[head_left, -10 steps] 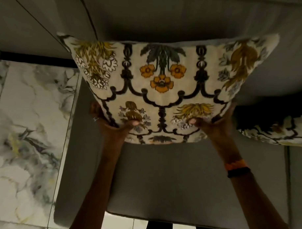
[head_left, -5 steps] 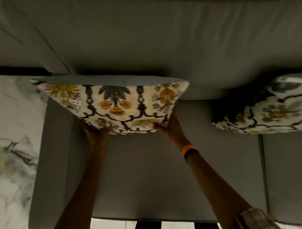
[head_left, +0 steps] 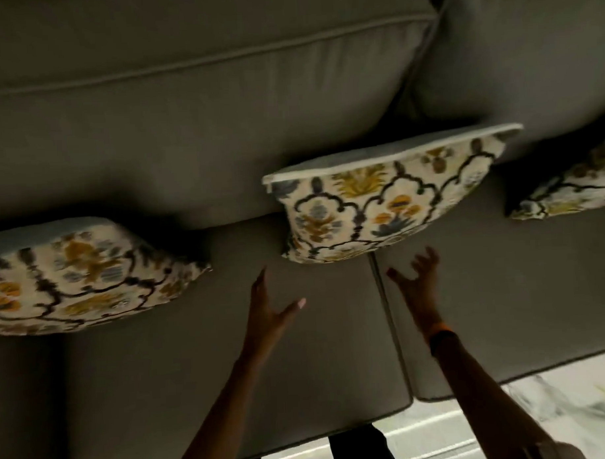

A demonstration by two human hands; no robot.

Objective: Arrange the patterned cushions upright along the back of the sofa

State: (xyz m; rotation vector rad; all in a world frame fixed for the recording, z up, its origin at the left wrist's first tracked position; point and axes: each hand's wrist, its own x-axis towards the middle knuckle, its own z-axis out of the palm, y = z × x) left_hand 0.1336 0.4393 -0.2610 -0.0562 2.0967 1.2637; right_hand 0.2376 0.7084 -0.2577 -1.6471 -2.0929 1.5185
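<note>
I see the left hand point(head_left: 268, 307) and right hand point(head_left: 416, 277) spread, empty, just below the middle cushion point(head_left: 379, 199) on the sofa point(head_left: 186, 96).

Grey sofa point(head_left: 202, 353), marble floor point(head_left: 557, 402), dim

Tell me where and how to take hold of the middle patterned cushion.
Grip the middle cushion by its lower left and right edges, one open hand on each: left hand, right hand. Come from the front; its back leans on the sofa back, leaving the front edge exposed.
</note>
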